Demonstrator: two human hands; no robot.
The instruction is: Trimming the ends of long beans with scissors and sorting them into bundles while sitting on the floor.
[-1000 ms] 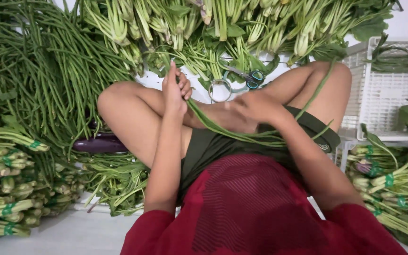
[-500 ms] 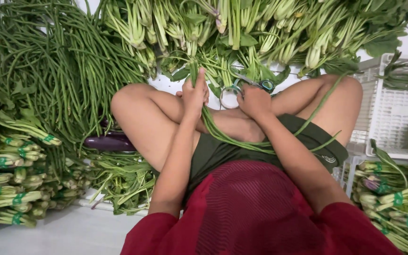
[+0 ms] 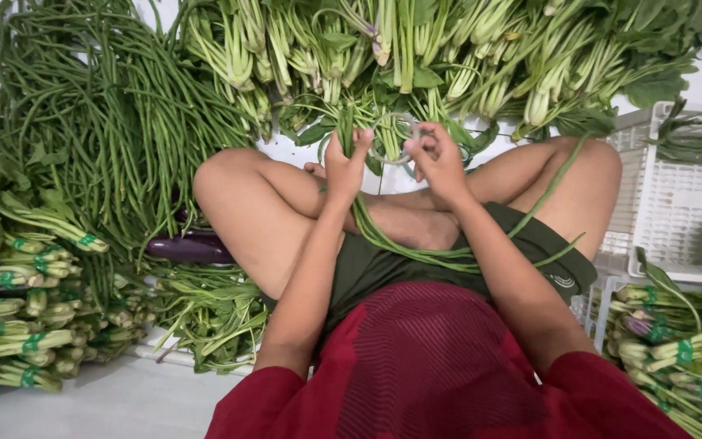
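Observation:
I sit cross-legged among piles of greens. My left hand (image 3: 343,162) grips the upper end of a bunch of long green beans (image 3: 416,248) that drapes down across my lap and over my right thigh. My right hand (image 3: 436,158) is up beside it, fingers pinched on a clear tape roll (image 3: 396,140) held between the two hands. Both hands hover just in front of a heap of leafy greens with pale stalks (image 3: 448,57).
A big heap of loose long beans (image 3: 99,122) lies at the left. Tied bundles of greens with green bands (image 3: 26,317) stack at lower left and at lower right (image 3: 676,358). A purple eggplant (image 3: 188,246) lies by my left knee. White plastic crates (image 3: 684,203) stand at the right.
Both hands rose from my lap and moved forward toward the leafy heap, bringing the bean bunch up. The right hand now pinches the clear tape roll.

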